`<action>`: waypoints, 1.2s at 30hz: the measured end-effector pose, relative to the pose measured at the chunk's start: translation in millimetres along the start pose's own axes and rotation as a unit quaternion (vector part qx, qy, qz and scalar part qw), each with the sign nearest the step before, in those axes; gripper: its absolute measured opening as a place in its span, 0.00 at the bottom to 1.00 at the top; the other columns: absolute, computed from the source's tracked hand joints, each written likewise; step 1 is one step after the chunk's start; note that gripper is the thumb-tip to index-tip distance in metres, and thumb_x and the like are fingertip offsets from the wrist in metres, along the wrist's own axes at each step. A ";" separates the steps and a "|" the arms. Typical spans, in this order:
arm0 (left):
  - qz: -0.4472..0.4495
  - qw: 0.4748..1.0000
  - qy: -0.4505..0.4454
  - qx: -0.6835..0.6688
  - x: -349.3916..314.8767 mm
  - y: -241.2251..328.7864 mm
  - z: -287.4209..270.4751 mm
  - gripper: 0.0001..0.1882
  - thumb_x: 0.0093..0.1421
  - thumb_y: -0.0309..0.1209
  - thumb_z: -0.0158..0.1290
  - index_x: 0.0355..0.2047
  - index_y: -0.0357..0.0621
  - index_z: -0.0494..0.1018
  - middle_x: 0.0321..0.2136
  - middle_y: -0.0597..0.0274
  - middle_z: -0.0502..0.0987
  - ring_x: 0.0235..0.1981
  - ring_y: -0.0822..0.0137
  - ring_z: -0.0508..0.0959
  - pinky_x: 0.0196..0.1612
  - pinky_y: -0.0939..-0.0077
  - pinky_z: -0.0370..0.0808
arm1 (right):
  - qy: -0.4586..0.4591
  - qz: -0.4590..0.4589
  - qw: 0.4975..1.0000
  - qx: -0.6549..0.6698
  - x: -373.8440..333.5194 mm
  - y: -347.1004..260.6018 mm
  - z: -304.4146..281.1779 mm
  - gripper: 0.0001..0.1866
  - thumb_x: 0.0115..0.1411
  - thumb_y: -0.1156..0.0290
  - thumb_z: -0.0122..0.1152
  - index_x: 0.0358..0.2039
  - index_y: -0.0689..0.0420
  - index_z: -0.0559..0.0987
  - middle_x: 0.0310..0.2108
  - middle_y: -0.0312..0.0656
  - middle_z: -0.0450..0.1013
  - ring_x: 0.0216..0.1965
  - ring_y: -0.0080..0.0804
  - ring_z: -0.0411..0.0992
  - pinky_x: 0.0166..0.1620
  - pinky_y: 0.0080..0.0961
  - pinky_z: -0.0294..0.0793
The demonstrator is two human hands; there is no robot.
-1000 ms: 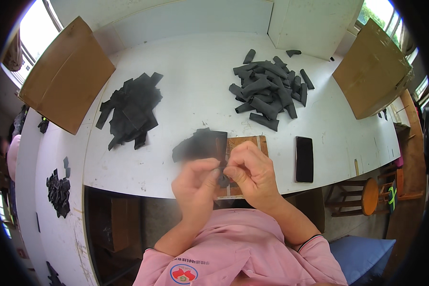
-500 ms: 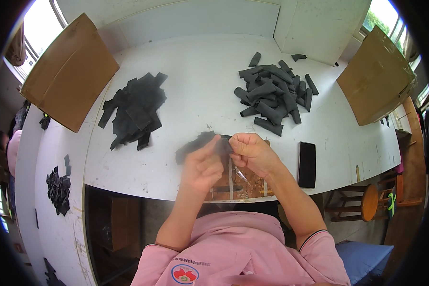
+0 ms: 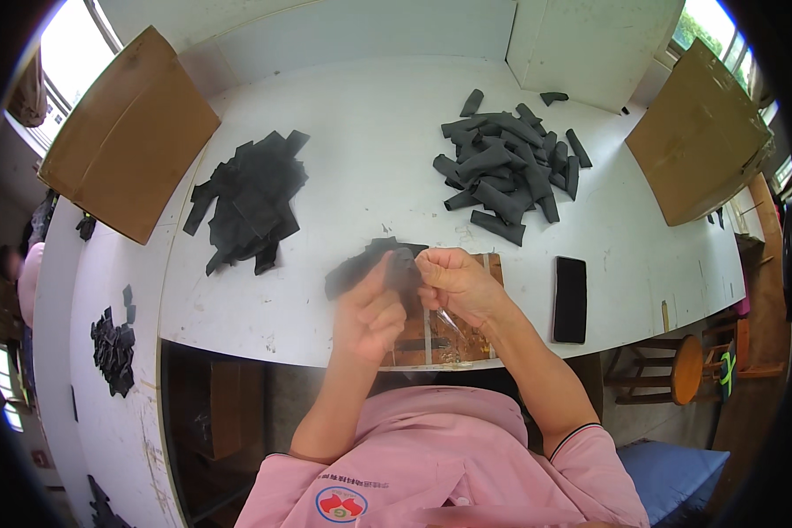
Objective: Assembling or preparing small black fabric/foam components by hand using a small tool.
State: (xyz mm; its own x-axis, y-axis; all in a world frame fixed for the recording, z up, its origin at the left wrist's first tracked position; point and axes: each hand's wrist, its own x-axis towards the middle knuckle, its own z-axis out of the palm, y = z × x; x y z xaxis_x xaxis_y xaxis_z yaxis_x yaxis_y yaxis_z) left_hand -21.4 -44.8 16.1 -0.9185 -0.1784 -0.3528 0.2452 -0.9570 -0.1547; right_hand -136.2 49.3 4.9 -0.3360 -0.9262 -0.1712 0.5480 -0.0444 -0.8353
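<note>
Between my two hands, above the front of the white table, is a dark grey fabric piece (image 3: 402, 271). My left hand (image 3: 371, 315) is closed on it with thumb and forefinger, the other fingers curled. My right hand (image 3: 460, 283) pinches its right edge; the fingertips partly hide the grip. Just behind my left hand lies a small stack of similar dark pieces (image 3: 350, 275). Below my hands is a brown, worn board (image 3: 466, 345) with strips of clear tape at the table's front edge.
A heap of flat dark fabric pieces (image 3: 253, 209) lies left, and a pile of tube-shaped dark pieces (image 3: 502, 167) back right. A black phone (image 3: 570, 299) rests right of my hands. Cardboard boxes (image 3: 136, 132) stand at both sides. A wooden stool (image 3: 685, 370) is at lower right.
Both hands stay on the fabric piece, which now shows a broader face above my left fingers. My hands have shifted only slightly; the piles look the same.
</note>
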 end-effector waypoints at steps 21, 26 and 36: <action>-0.049 0.986 -0.162 -0.001 -2.7 9.5 -23.0 0.15 0.60 0.29 0.37 0.47 0.39 0.61 0.28 0.64 0.72 0.08 0.83 0.56 0.10 0.90 0.54 | 0.002 -0.023 0.980 -0.198 10.2 -11.3 7.4 0.10 0.55 0.67 0.51 0.21 0.57 0.70 0.15 0.29 0.62 0.18 0.14 0.58 0.22 0.11 0.58; 0.212 0.835 -0.035 0.506 -3.9 0.1 -24.8 0.19 0.55 0.23 0.44 0.49 0.38 0.59 0.31 0.62 0.70 0.17 0.81 0.65 0.18 0.89 0.62 | -0.004 -0.018 0.999 -0.048 2.5 22.2 -17.7 0.11 0.55 0.64 0.52 0.24 0.58 0.71 0.19 0.30 0.66 0.20 0.16 0.62 0.24 0.11 0.62; 0.410 0.693 -0.121 0.580 -8.0 -10.9 6.2 0.04 0.53 0.21 0.49 0.30 0.35 0.70 0.30 0.62 0.73 0.33 0.75 0.70 0.38 0.83 0.66 | 0.105 -0.328 0.782 -0.519 -22.4 -29.2 25.8 0.13 0.45 0.65 0.59 0.23 0.62 0.72 0.17 0.39 0.64 0.24 0.30 0.66 0.25 0.23 0.65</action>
State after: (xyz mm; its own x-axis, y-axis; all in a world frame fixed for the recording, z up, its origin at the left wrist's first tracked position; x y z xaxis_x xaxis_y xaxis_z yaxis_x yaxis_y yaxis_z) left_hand -18.7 -34.3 26.4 -0.6773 -0.6699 0.3041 0.4308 -0.0261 0.9021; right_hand -124.9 61.7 46.6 -0.4629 -0.7444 0.4812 -0.6760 -0.0547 -0.7349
